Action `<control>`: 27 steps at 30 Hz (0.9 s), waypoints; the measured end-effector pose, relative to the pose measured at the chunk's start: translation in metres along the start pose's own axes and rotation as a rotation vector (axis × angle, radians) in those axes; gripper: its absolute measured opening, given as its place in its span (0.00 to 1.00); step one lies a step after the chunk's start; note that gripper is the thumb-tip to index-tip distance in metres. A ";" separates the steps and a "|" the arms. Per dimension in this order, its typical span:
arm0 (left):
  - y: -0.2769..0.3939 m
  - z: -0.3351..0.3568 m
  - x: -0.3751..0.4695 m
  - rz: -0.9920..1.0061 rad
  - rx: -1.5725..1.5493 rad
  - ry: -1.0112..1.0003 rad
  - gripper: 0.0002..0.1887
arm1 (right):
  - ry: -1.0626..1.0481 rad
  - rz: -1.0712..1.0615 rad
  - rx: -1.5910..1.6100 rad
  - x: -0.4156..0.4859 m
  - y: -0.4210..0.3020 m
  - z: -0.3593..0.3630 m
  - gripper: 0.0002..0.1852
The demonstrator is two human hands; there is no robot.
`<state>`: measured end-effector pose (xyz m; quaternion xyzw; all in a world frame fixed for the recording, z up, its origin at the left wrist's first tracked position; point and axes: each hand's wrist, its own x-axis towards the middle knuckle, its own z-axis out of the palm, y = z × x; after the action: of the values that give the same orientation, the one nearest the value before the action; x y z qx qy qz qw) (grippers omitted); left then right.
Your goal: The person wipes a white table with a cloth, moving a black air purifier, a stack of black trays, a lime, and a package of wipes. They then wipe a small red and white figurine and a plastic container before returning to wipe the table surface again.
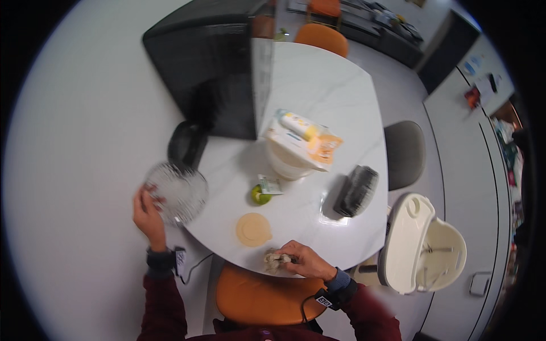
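Observation:
My left hand (149, 213) grips the left side of a clear ribbed round dish (181, 194), and its fingers show blurred through the dish. The dish is at the left edge of the white table, in front of a dark rounded object (186, 145). At the near table edge my right hand (308, 261) clutches a crumpled greyish cloth (272, 261). Just beyond the cloth lies a round, tan, flat lid-like piece (253, 229). Past that, a green fruit (261, 196) sits with a small printed packet (270, 184) against it.
A large black appliance-like box (204, 68) stands at the back left of the marble-patterned table (324, 85). A whitish tub (288, 164) bears a wipes-like pack (298, 140). A dark ribbed case (358, 191) lies at right. Chairs, one orange (264, 294), and a cream high chair (409, 243) surround the table.

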<state>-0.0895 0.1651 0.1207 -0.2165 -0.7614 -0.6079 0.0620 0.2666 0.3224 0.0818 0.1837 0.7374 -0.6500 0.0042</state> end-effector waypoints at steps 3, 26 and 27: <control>-0.013 -0.045 -0.066 -0.197 0.054 -0.072 0.12 | -0.062 -0.149 -0.077 0.052 -0.017 0.019 0.22; -0.055 -0.154 -0.170 -0.326 -0.059 -0.162 0.06 | -0.155 -0.403 -0.346 0.231 0.005 0.168 0.14; -0.056 -0.155 -0.168 -0.315 -0.063 -0.161 0.06 | -0.097 -0.416 -0.259 0.236 0.002 0.160 0.13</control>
<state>0.0124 -0.0346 0.0493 -0.1442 -0.7691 -0.6142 -0.1019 0.0102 0.2319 -0.0024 -0.0059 0.8354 -0.5451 -0.0708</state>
